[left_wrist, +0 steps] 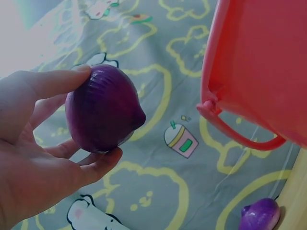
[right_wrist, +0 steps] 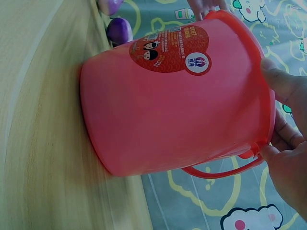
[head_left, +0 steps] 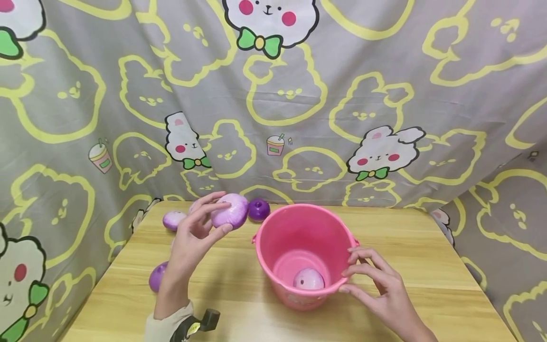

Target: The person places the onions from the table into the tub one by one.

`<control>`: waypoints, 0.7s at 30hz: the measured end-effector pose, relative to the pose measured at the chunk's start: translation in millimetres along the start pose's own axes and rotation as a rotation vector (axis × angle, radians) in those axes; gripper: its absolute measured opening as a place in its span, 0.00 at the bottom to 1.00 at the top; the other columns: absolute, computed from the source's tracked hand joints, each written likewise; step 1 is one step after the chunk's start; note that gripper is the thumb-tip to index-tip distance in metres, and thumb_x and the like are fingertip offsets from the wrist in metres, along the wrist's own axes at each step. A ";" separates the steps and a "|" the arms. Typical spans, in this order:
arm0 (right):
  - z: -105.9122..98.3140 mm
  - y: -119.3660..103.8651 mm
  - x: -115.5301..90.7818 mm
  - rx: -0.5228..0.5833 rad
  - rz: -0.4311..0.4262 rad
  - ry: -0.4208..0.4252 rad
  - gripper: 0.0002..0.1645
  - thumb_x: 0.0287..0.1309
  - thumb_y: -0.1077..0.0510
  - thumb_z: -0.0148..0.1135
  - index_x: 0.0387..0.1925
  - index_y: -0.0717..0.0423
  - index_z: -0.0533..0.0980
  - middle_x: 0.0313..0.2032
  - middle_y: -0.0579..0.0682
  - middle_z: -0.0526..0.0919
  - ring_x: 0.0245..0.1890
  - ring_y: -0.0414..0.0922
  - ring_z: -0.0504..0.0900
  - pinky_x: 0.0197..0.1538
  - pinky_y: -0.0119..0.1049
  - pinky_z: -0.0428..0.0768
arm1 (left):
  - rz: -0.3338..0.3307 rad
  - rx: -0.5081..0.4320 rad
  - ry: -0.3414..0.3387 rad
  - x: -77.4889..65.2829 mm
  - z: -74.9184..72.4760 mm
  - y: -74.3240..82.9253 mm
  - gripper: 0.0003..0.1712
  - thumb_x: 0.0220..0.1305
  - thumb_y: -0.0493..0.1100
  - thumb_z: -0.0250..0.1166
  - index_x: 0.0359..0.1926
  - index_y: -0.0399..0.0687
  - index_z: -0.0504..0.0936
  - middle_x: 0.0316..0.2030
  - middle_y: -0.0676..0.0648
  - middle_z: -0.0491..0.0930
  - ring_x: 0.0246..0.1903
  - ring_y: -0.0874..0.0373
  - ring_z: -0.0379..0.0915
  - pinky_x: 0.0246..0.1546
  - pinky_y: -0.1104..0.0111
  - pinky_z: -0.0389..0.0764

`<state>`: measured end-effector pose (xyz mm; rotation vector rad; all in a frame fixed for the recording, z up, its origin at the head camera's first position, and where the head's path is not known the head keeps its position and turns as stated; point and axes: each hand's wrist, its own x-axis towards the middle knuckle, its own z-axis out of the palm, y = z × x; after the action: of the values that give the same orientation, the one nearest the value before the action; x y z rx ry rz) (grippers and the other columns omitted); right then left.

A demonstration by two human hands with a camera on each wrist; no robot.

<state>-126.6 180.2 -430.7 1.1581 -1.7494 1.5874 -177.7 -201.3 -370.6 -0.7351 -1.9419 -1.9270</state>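
My left hand [head_left: 190,242] holds a purple onion [head_left: 231,211] between thumb and fingers, raised left of a pink bucket [head_left: 305,211]. In the left wrist view the onion [left_wrist: 103,110] shows its pointed tip, and the fingers wrap its far side. My right hand [head_left: 380,285] grips the bucket's rim at the right side, with the thumb nearer me. Inside the bucket, on its bottom, lies another onion [head_left: 308,279], partly hidden by the near wall. The right wrist view shows a red label [right_wrist: 172,50] on the bucket's outside.
Behind the bucket's left edge lies a dark purple onion [head_left: 259,210]. More onions lie at the left, one at the back [head_left: 174,220] and another purple one [head_left: 158,276] partly behind my left wrist. A patterned curtain [head_left: 290,118] hangs behind the wooden table [head_left: 427,266].
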 end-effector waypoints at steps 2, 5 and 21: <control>-0.2 0.0 -0.5 -0.001 0.002 0.001 0.20 0.47 0.74 0.77 0.44 0.65 0.83 0.47 0.61 0.76 0.58 0.50 0.73 0.69 0.38 0.72 | 0.003 -0.016 -0.005 0.2 2.7 0.5 0.22 0.61 0.21 0.67 0.57 0.27 0.79 0.71 0.37 0.63 0.72 0.43 0.58 0.71 0.61 0.67; -0.5 0.2 -0.7 -0.001 0.000 0.001 0.20 0.47 0.74 0.77 0.44 0.65 0.83 0.47 0.61 0.76 0.58 0.50 0.73 0.69 0.38 0.72 | 0.011 -0.040 -0.009 0.8 7.6 1.1 0.22 0.61 0.21 0.67 0.57 0.26 0.79 0.71 0.37 0.63 0.73 0.43 0.57 0.72 0.58 0.65; -1.0 0.7 -0.4 0.009 -0.009 -0.002 0.20 0.47 0.74 0.77 0.45 0.66 0.83 0.48 0.62 0.76 0.58 0.50 0.73 0.70 0.40 0.70 | 0.065 -0.085 0.017 -1.0 23.7 8.5 0.23 0.58 0.19 0.67 0.57 0.24 0.78 0.70 0.34 0.64 0.73 0.41 0.55 0.73 0.56 0.65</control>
<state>-127.1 181.2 -431.2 1.1712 -1.7375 1.5909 -169.0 -178.3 -365.2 -0.7919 -1.8138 -1.9803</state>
